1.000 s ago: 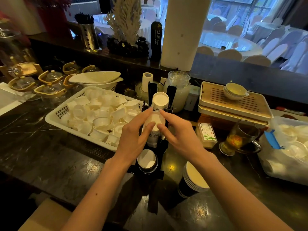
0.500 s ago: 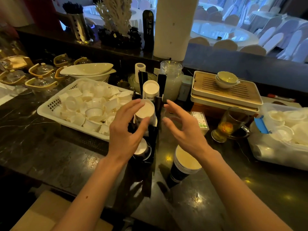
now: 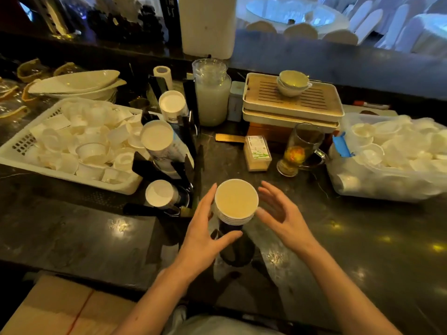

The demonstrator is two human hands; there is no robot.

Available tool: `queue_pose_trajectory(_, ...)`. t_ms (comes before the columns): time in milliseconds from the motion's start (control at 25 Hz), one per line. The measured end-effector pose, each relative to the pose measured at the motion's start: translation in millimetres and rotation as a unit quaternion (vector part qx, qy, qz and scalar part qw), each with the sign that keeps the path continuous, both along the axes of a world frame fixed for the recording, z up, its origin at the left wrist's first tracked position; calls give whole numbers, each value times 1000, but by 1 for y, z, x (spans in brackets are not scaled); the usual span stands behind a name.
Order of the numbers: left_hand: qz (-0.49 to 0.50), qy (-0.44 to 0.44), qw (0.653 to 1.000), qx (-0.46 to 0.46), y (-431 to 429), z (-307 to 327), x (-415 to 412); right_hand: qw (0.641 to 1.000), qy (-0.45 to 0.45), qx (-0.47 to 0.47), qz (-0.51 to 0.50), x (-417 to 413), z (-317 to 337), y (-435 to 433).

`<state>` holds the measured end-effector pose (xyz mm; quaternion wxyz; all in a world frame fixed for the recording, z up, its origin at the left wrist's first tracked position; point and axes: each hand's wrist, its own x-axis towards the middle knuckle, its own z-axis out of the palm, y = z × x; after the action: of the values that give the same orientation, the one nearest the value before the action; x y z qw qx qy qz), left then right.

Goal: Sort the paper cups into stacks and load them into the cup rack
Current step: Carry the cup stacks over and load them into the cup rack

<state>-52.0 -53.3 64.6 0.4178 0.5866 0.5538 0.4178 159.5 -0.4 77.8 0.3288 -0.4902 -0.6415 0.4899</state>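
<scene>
A stack of dark paper cups (image 3: 235, 201) with white rims stands upright on the black counter in front of me. My left hand (image 3: 203, 235) wraps its left side, thumb on the dark body and fingers up by the rim. My right hand (image 3: 283, 218) hovers just right of the rim with its fingers spread and holds nothing. To the left stands the black cup rack (image 3: 145, 168), which holds three white cup stacks: far (image 3: 171, 105), middle (image 3: 157, 135) and near (image 3: 159, 193).
A white basket (image 3: 14, 153) full of small white cups sits at the left. At the right lies a plastic bag (image 3: 387, 184) of white cups. A glass mug (image 3: 300, 151), a toothpick box (image 3: 257, 153), a jar (image 3: 211, 97) and a tea tray (image 3: 290, 105) stand behind.
Both hands left the white cup stack in the rack and came back to the dark cup stack. The left hand now grips it. The camera tilted down.
</scene>
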Motion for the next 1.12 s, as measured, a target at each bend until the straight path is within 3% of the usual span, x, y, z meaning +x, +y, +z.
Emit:
queue_pose_trajectory(440,33,25,999,4,4,6,11,999,14,18,39,-8,-5,-8)
queue_pose_trajectory(920,57,50,987,141,-3,74,-38,981,86,173,1,-55,72,5)
queue_pose_trajectory(1120,115,18,982,149,-11,80,-63,982,101,153,39,-95,78,3)
